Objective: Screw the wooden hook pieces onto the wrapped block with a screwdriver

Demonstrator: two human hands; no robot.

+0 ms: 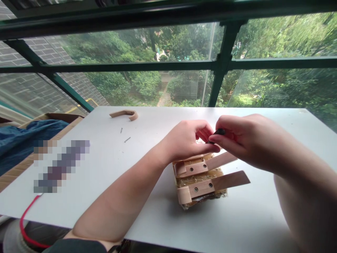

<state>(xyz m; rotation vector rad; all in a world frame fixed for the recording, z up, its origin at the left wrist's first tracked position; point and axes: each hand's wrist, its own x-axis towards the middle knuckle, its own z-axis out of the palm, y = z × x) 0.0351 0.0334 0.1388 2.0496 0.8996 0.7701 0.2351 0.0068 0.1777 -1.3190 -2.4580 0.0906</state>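
Observation:
A block of pressed board lies on the white table with two bent wooden hooks screwed onto its top. My left hand rests on the block's far end, fingers curled and pinching near the top hook. My right hand meets it from the right, its fingers closed on a small black tool whose tip is hidden between both hands.
A loose wooden hook lies at the table's far left, with two small screws nearby. A cardboard box with blue cloth stands off the left edge. A red cable hangs at the near left. Windows run behind.

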